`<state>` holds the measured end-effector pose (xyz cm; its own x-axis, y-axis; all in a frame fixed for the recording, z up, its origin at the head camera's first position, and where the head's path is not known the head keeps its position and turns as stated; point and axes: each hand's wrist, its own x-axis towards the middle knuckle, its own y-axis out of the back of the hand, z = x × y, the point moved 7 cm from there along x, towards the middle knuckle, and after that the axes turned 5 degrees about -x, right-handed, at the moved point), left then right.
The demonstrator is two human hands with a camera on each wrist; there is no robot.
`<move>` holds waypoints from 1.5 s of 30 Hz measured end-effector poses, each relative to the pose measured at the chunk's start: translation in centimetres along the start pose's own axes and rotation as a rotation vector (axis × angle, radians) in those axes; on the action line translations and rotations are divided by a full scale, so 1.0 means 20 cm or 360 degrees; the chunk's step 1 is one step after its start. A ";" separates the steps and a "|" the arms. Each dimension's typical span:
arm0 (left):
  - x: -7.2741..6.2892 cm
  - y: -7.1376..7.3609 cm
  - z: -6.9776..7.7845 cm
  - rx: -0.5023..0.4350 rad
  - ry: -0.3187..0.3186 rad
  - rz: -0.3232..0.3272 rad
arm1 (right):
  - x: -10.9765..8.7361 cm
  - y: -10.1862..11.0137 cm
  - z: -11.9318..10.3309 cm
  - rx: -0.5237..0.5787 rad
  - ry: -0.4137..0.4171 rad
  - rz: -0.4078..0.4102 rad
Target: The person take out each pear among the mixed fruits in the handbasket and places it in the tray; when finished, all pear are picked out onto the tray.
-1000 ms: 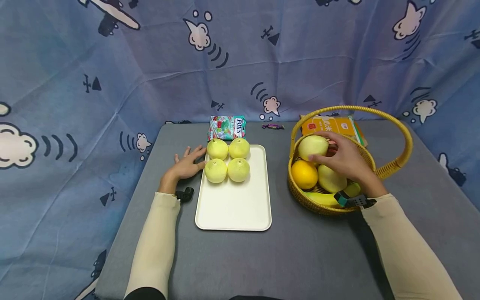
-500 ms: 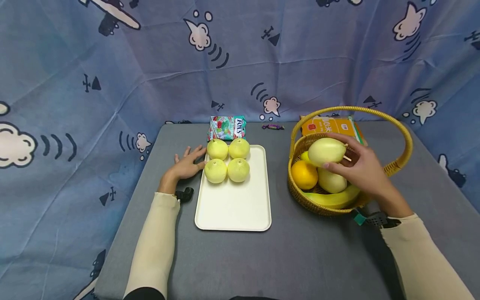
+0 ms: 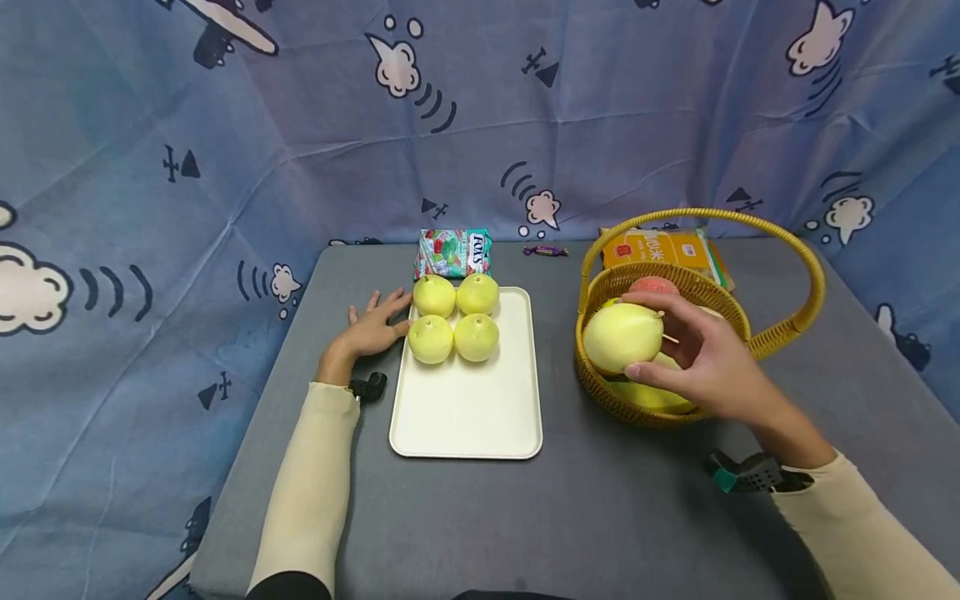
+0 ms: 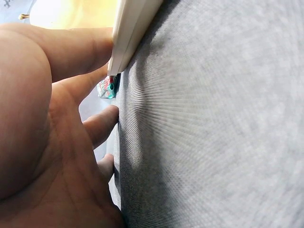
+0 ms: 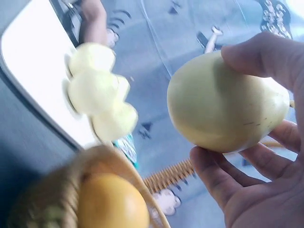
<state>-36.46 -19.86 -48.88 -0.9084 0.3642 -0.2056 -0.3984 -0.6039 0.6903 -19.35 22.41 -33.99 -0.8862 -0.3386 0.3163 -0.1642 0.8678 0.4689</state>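
Note:
My right hand (image 3: 708,362) holds a pale yellow-green pear (image 3: 622,337) over the left part of the wicker basket (image 3: 812,292). In the right wrist view the thumb lies on one side of the pear (image 5: 213,102) and the fingertips on the other. Under it the basket shows a red fruit (image 3: 654,285) and a banana (image 3: 652,398); an orange (image 5: 113,203) appears in the right wrist view. My left hand (image 3: 369,331) rests spread on the table, thumb and forefinger against the left edge of the white tray (image 3: 465,417). Several pears (image 3: 477,337) stand grouped at the tray's far left.
Behind the tray lies a green candy bag (image 3: 453,252), with a small purple-wrapped candy (image 3: 546,251) to its right. An orange packet (image 3: 660,247) lies behind the basket, whose tall handle arches over it. A blue patterned cloth (image 3: 337,150) hangs behind the grey table (image 3: 465,525).
My right hand has lifted the pear from the back of the basket, first rightward, then toward me and left, turning it. The left hand and tray stay in place.

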 end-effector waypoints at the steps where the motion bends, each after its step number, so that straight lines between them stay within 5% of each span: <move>1: 0.00 0.00 0.00 -0.0001 -0.0001 0.0001 | 0.01 -0.03 0.00 -0.0023 0.0001 -0.0020; 10: 0.00 0.00 0.02 -0.0013 -0.0011 -0.0003 | 0.10 -0.33 -0.01 -0.0123 0.0005 -0.0278; 27: 0.01 0.01 0.00 0.0014 -0.0015 0.0001 | 0.31 -0.88 0.02 0.0124 0.0190 -0.0501; 36: 0.01 0.00 0.00 0.0025 -0.0016 0.0005 | 0.37 -1.14 0.11 0.0134 0.0169 -0.0519; 45: 0.00 0.00 0.00 0.0025 -0.0021 0.0011 | 0.41 -1.24 0.17 -0.0096 0.0243 -0.0405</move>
<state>-36.51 -19.81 -48.82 -0.9094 0.3694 -0.1913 -0.3896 -0.5953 0.7027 -24.11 -0.60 -45.77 -0.7438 -0.5971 0.3006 -0.3425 0.7265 0.5957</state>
